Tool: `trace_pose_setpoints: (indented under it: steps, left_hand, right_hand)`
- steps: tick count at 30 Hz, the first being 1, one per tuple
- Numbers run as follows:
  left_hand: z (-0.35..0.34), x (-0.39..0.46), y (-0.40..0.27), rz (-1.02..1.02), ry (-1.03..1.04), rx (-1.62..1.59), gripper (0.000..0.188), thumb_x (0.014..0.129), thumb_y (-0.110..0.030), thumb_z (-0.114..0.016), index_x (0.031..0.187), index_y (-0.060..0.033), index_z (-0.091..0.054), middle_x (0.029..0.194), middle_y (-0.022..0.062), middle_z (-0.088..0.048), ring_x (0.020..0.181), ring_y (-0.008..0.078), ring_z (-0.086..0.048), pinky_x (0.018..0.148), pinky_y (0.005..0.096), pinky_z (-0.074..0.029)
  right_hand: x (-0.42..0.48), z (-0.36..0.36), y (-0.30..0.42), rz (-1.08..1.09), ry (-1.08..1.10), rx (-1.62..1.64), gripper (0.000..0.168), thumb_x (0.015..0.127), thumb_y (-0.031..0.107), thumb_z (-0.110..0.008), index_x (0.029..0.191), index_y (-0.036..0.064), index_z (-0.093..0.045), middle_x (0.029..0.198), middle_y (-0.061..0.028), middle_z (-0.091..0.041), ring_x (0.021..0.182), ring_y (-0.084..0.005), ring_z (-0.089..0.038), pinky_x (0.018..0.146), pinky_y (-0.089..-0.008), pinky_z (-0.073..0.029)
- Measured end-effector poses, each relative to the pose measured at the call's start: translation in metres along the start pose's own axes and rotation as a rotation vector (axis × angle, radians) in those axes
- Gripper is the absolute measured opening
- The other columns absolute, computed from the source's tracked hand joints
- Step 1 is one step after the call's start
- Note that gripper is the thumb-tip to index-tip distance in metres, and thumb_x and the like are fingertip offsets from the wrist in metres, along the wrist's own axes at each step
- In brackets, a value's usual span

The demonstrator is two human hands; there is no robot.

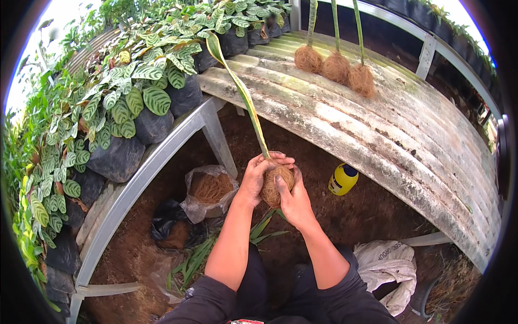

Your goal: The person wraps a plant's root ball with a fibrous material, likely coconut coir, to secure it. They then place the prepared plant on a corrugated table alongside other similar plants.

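Both of my hands are cupped around a ball of brown coir fibre [277,188] at the middle of the view. My left hand [254,178] wraps its left side and top, its fingers reaching across. My right hand [294,194] grips the right side, the thumb pressed on the fibre. From the top of the ball rises a long, narrow snake plant leaf [247,97] with yellow edges, leaning up to the left. Three similar fibre-wrapped root balls [336,68] with upright stems stand on the corrugated sheet bench [323,109] beyond my hands. The roots inside the held ball are hidden.
A plastic bag of loose coir fibre [211,189] and a black plastic bag [178,224] lie left on the soil. Cut green leaves [198,255] are near my legs. Right are a yellow bottle [343,179] and a white woven sack [386,263]. Potted patterned-leaf plants [156,101] line the left bench.
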State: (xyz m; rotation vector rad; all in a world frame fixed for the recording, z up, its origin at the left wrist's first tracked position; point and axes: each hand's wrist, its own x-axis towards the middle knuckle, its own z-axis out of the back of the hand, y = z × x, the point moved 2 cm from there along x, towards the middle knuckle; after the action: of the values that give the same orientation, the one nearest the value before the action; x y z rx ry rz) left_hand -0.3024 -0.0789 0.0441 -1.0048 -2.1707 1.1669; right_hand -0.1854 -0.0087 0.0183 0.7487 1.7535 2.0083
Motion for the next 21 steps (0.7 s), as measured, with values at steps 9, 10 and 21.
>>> trace_pose_setpoints:
  steps: [9,10,21]
  left_hand:
    - [-0.008,-0.002,0.002,0.049,0.191,-0.328,0.023,0.082,-0.011,-0.061,0.103,-0.0016,-0.062,0.112,0.0216,-0.068,0.106,0.0327,-0.067,0.097,0.0457,-0.055]
    - [-0.011,-0.002,0.002,0.049,0.181,-0.356,0.020,0.082,-0.010,-0.061,0.100,-0.0019,-0.063,0.109,0.0211,-0.068,0.102,0.0312,-0.068,0.095,0.0442,-0.056]
    - [-0.008,0.004,0.023,-0.068,-0.222,-0.041,0.009,0.084,-0.002,-0.056,0.092,-0.0028,-0.061,0.089,0.0083,-0.065,0.084,0.0205,-0.067,0.077,0.0343,-0.056]
  right_hand:
    - [-0.005,0.001,0.012,-0.542,0.252,0.927,0.073,0.100,0.064,-0.046,0.143,0.006,-0.044,0.120,-0.0095,-0.063,0.100,-0.0169,-0.065,0.071,-0.0359,-0.056]
    - [-0.004,0.000,0.013,-0.534,0.240,0.933,0.072,0.100,0.065,-0.045,0.143,0.007,-0.045,0.118,-0.0089,-0.064,0.097,-0.0165,-0.065,0.066,-0.0357,-0.055]
    - [0.001,0.015,0.031,0.434,-0.107,-0.412,0.079,0.090,0.039,-0.070,0.149,-0.002,-0.035,0.145,-0.0322,-0.043,0.134,-0.0460,-0.045,0.110,-0.0488,-0.040]
